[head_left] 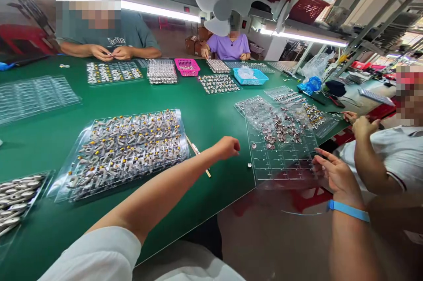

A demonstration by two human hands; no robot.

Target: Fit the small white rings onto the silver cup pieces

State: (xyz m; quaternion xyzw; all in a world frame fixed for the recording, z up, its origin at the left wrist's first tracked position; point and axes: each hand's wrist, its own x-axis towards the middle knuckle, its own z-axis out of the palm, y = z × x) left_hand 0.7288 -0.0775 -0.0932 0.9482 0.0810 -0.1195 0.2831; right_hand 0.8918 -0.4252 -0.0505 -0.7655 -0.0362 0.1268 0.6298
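My left hand hangs over the green table with its fingers curled; whether anything is inside them is hidden. At the right, my right hand, with a blue band on the wrist, pinches the right edge of a clear compartment tray. Several small round metallic pieces lie heaped on the tray's far half, while most cells at its near side are bare. This tray sticks out past the table's edge. One small silvery piece lies on the table between my left hand and the tray.
A stack of trays with grey-and-yellow parts lies left of my forearm, beside a thin stick. Beyond are a pink basket and a blue basket. People sit across the table and at the right. A fan hangs above.
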